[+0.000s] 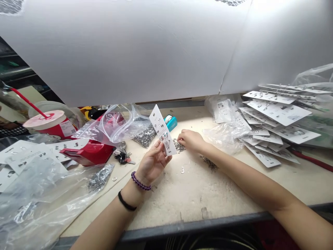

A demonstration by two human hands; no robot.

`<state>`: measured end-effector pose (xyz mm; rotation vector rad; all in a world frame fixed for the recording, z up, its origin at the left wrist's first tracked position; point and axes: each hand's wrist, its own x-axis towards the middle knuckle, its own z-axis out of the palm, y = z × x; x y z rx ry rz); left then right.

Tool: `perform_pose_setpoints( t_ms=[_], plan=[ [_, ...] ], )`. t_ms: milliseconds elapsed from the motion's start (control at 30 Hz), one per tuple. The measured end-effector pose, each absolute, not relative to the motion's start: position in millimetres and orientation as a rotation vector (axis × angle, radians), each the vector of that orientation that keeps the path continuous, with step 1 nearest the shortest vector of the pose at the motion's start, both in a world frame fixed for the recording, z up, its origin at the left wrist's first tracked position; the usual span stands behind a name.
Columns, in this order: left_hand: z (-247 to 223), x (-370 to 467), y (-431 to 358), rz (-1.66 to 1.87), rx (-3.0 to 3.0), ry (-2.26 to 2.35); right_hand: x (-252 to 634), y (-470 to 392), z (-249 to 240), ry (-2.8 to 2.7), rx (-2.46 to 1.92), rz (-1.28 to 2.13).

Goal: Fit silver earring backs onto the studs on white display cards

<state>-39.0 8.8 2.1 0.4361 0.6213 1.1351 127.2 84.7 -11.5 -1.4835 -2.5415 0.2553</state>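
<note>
My left hand [153, 159] grips a white earring card [162, 130] near its lower edge, thumb in front. The card is tilted and carries several small metal earrings. My right hand [191, 140] reaches to a pile of tiny metal pieces [179, 146] on the table. Its fingers are bent together at the pile, and whatever is between the fingertips is too small to make out. A second dark heap of tiny parts [208, 163] lies under my right forearm. Two small silver hoops [182, 169] rest on the tabletop in front of the hands.
Stacked earring cards [281, 107] and clear plastic bags [226, 135] crowd the right side. A teal tape dispenser [171, 122] stands behind the pile. At left are a red dispenser [90, 152], a cup with a straw [50, 123], more cards [36, 156] and a plastic bag [52, 194].
</note>
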Motion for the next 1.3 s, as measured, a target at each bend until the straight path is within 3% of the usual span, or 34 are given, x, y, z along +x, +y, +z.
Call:
perform_pose_setpoints(
  t_ms=[400,933,1300],
  plan=[
    [5,-39,7,1.114,0.433,0.605,115,88,-2,-2.639,-1.457,0.198],
    [-3,-31,-4,1.054,0.565,0.459,112,6,19,-1.842,-0.762,0.773],
    [-10,-31,-5,1.068,0.638,0.481,114,4,12,-1.82,-0.618,0.592]
  ],
)
